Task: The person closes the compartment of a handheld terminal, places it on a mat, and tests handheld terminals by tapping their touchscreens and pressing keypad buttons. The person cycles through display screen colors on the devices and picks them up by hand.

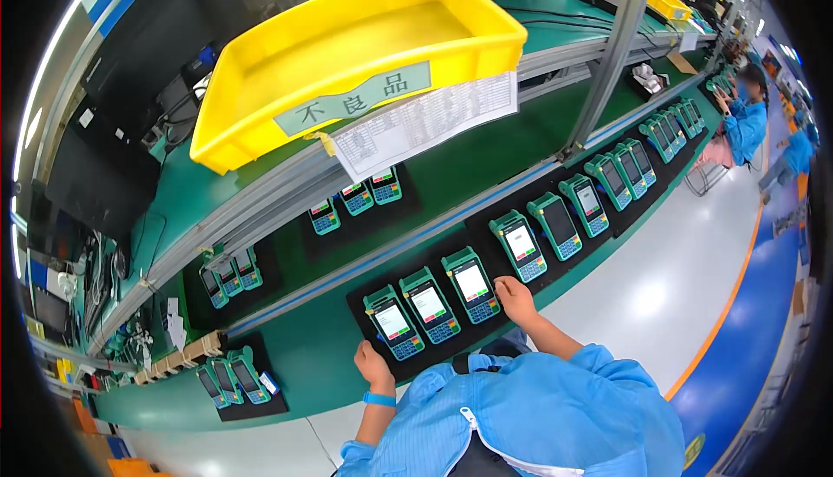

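Note:
Three card payment terminals with green housings stand in a row in front of me on a black mat. The left terminal (393, 324), the middle terminal (429, 305) and the right terminal (471, 284) all have lit white screens with red and green buttons. Beside the lower left of the row is my left hand (374, 366), fingers loosely bent and nothing seen in it. My right hand (517, 302) is at the right terminal's lower right side, its fingertips close to the housing; whether they touch cannot be made out. Its fingers are partly bent, with no object visible in them.
More terminals (555, 227) line the bench to the right, with others (232, 377) at the far left and on the back level (356, 197). A yellow bin (364, 39) with a paper list (434, 125) sits on the shelf. A co-worker (746, 121) sits at right.

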